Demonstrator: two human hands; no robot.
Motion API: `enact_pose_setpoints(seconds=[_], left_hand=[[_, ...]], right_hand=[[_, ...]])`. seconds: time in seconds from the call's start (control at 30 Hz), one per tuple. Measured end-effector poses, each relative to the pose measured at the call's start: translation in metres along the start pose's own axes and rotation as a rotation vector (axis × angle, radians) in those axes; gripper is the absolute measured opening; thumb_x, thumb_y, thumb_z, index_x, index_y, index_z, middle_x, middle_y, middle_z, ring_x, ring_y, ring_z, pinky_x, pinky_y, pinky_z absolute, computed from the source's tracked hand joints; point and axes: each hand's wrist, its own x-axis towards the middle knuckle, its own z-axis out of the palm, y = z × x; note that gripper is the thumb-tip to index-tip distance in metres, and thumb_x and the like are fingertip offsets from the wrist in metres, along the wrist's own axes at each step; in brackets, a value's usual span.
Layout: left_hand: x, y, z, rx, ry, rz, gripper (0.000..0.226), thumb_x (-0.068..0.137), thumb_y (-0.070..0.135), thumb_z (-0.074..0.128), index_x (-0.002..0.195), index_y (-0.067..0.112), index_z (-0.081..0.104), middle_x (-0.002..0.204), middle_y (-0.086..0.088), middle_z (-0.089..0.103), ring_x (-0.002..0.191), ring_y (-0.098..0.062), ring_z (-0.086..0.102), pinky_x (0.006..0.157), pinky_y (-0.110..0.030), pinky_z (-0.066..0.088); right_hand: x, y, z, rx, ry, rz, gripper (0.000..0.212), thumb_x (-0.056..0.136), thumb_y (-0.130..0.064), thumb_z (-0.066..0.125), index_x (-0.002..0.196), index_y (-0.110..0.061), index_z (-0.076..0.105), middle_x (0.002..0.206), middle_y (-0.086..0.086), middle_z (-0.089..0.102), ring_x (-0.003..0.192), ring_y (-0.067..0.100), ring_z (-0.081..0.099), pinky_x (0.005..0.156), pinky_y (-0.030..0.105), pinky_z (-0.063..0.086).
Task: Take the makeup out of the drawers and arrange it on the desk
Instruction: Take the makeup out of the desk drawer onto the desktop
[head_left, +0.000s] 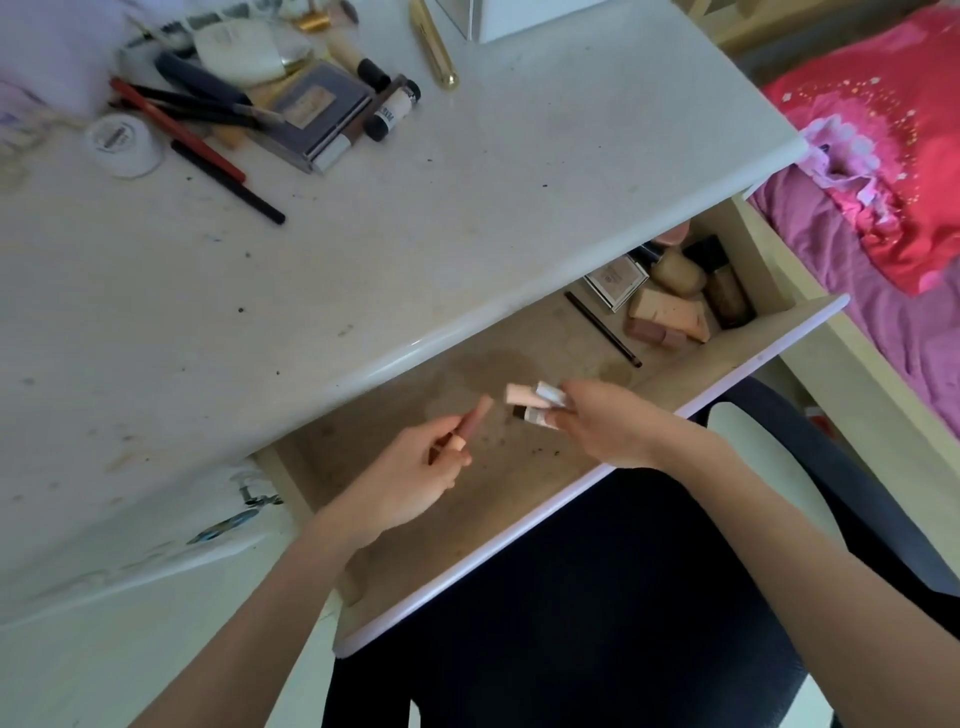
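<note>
Pink lip tube (470, 422) pinched in the left hand (410, 480), two pale tubes (535, 405) gripped by the right hand (605, 423) above the open drawer (519, 561): mid-retrieval, and next both loads probably go up onto the desk (363, 249)

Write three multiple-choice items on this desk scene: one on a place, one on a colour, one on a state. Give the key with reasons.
1. Where does the thin black pencil nearest the foundation bottles lie?
A. on the bed
B. in the open drawer
C. on the chair

2. What colour is the long slim tube at the desk's far edge?
A. gold
B. green
C. blue

3. What is the left hand doing?
A. lying flat on the desk
B. hanging idle
C. holding a pinkish stick

Key: 1 B, it lies on the drawer floor; 2 A, it shines gold; 3 C, its fingers curl round the pinkish stick, while the right hand holds small tubes.
</note>
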Motion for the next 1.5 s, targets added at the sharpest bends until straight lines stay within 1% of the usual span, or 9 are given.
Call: enact_pose_setpoints(seconds=[0.27,0.4,0.5,0.6,0.87,0.97,1.03,1.2,1.5], left_hand=[[-0.040,0.047,-0.076,-0.310,0.393,0.008,0.019,0.091,0.015,0.054,0.107,0.020,0.064,0.065,0.005,0.067,0.054,-0.002,0.055,0.052,-0.016,0.048],[-0.037,0.058,-0.135,-0.304,0.592,0.013,0.016,0.087,0.028,0.057,0.103,0.025,0.061,0.071,0.009,0.070,0.073,-0.007,0.055,0.070,-0.025,0.041],[-0.023,0.053,-0.177,-0.362,0.775,-0.024,0.017,0.090,0.021,0.055,0.107,0.019,0.057,0.083,0.002,0.068,0.066,-0.010,0.053,0.059,-0.024,0.038],[-0.006,0.045,-0.207,-0.369,0.883,-0.039,0.023,0.088,0.014,0.055,0.110,0.017,0.050,0.076,-0.004,0.064,0.049,-0.008,0.051,0.053,-0.023,0.041],[0.041,0.043,-0.239,-0.410,0.868,0.075,0.045,0.086,0.014,0.060,0.126,0.014,0.039,0.119,-0.006,0.053,0.099,-0.017,0.059,0.085,-0.030,0.051],[0.039,0.039,-0.223,-0.149,0.860,0.188,0.046,0.088,0.010,0.055,0.131,0.010,0.039,0.131,-0.009,0.039,0.109,-0.015,0.049,0.087,-0.013,0.042],[0.032,0.030,-0.211,0.086,0.845,0.288,0.046,0.088,0.005,0.052,0.132,0.004,0.038,0.133,-0.014,0.039,0.121,-0.015,0.038,0.097,-0.009,0.028],[0.029,0.004,-0.197,0.687,0.773,0.288,0.054,0.095,0.015,0.038,0.144,0.004,0.020,0.152,-0.015,0.019,0.141,-0.026,0.018,0.116,-0.037,0.016],[0.029,0.000,-0.193,0.829,0.771,0.243,0.054,0.093,0.026,0.023,0.145,0.007,0.023,0.152,-0.015,0.021,0.141,-0.027,0.018,0.116,-0.040,0.015]], right_hand=[[-0.009,-0.082,-0.030,1.143,0.170,0.007,0.016,0.097,-0.028,0.045,0.096,-0.013,0.053,0.080,0.002,0.062,0.065,0.008,0.059,0.062,0.022,0.049],[0.026,-0.130,-0.049,1.395,0.253,0.029,0.012,0.099,-0.020,0.044,0.092,-0.011,0.049,0.078,0.007,0.058,0.059,0.014,0.057,0.051,0.022,0.044],[0.052,-0.161,-0.061,1.457,0.211,0.049,0.012,0.099,-0.018,0.045,0.091,-0.009,0.048,0.077,0.009,0.055,0.059,0.016,0.055,0.048,0.023,0.043],[0.078,-0.191,-0.067,1.382,0.183,0.069,0.012,0.098,-0.017,0.046,0.095,-0.006,0.047,0.078,0.009,0.054,0.062,0.017,0.054,0.050,0.025,0.043],[0.145,-0.259,-0.080,0.851,0.452,0.040,0.009,0.096,-0.021,0.045,0.093,-0.013,0.049,0.077,-0.003,0.050,0.067,0.013,0.048,0.059,0.024,0.041],[0.154,-0.261,-0.069,0.589,0.647,-0.031,0.014,0.093,-0.013,0.047,0.079,-0.015,0.046,0.086,0.003,0.046,0.068,0.012,0.043,0.056,0.015,0.032],[0.154,-0.263,-0.055,0.439,0.703,-0.127,0.014,0.094,-0.012,0.046,0.105,-0.011,0.054,0.106,0.008,0.044,0.088,0.015,0.046,0.068,0.011,0.030],[0.149,-0.247,-0.031,0.094,0.805,-0.267,0.040,0.096,-0.027,0.049,0.134,-0.015,0.047,0.133,0.010,0.042,0.120,0.026,0.037,0.099,0.029,0.034],[0.121,-0.208,-0.027,-0.034,0.792,-0.314,0.045,0.086,-0.028,0.063,0.125,-0.009,0.052,0.132,0.011,0.047,0.120,0.027,0.043,0.098,0.036,0.036]])
